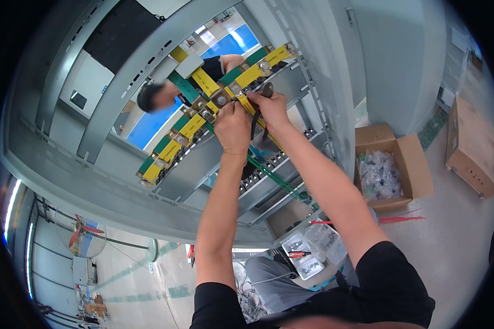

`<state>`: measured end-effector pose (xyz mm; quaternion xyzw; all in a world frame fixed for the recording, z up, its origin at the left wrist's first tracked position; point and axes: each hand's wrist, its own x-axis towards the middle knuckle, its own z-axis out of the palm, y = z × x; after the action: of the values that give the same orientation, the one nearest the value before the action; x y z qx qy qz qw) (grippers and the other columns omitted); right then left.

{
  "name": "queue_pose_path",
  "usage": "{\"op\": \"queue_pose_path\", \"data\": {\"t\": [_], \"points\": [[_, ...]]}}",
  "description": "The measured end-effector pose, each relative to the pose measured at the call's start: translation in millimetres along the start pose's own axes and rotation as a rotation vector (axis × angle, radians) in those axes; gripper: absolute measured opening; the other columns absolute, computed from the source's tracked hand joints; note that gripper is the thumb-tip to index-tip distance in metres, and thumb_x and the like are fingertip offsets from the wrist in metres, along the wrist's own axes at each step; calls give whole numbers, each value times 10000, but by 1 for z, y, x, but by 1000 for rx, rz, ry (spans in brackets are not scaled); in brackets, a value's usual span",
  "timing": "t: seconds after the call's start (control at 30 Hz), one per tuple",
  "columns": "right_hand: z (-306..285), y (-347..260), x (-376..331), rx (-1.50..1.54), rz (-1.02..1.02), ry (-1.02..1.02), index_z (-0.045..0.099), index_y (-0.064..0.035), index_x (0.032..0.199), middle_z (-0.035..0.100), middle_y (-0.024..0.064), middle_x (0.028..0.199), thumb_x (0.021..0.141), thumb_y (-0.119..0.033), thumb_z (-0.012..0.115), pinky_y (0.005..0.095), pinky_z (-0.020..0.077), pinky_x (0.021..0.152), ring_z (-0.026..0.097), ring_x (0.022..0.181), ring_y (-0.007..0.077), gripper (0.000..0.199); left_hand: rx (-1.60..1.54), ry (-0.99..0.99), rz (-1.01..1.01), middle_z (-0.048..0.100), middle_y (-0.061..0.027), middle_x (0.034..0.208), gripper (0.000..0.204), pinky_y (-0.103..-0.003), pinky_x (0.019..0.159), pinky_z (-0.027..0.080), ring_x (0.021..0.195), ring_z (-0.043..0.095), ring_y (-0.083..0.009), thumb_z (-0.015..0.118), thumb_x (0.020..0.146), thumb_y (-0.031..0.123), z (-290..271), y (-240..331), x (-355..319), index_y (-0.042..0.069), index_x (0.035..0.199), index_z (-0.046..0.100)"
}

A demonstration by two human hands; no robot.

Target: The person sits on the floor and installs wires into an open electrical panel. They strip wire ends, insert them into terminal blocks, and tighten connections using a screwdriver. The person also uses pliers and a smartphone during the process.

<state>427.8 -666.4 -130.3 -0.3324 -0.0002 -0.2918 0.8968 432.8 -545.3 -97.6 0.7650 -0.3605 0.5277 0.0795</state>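
Within a grey metal cabinet frame [93, 189], the right hand [273, 113] grasped a dark elongated piece [268, 88] beside yellow-sleeved busbars [252, 73]. The left hand's [233, 130] fingers curled at the bolted joint, their hold unclear. Green wires [277, 176] ran below; rightward stood a cardboard box [415, 171].

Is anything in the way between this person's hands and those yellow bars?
Nothing visible is: the left hand and right hand are both up at the yellow bars, close to a bolt.
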Motion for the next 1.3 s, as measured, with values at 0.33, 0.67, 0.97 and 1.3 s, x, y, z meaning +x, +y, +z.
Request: {"op": "queue_pose_path", "data": {"t": [0.33,0.67,0.97,1.3], "points": [[-24,-17,-22,-188,0,-203,804,-26,1082,731,-17,861,940,-181,797,248,440,658,572,741,63,210,-134,11,-106,706,-128,951,85,-470,778,579,904,693,-367,710,913,83,-24,10,-4,44,966,657],[-38,-77,-126,-406,2,-286,793,8,1076,711,-2,788,926,-165,820,244,449,602,578,670,63,230,-489,22,-152,693,-140,978,159,-457,758,544,898,667,-370,716,882,-20,-93,33,-57,37,1011,641],[-33,-122,-194,-534,2,-331,782,24,999,709,-11,798,893,-118,839,220,492,654,632,744,41,186,-649,16,-290,718,-136,903,141,-323,672,535,733,673,-232,728,952,10,-146,71,-78,5,1092,712],[-32,-130,-251,-596,-261,-386,782,-1,1015,643,-68,767,878,-45,798,215,349,566,422,643,-10,145,-1045,53,-381,691,-81,867,188,-263,623,460,697,586,-129,726,960,6,-198,103,-105,-5,1146,746]]}}
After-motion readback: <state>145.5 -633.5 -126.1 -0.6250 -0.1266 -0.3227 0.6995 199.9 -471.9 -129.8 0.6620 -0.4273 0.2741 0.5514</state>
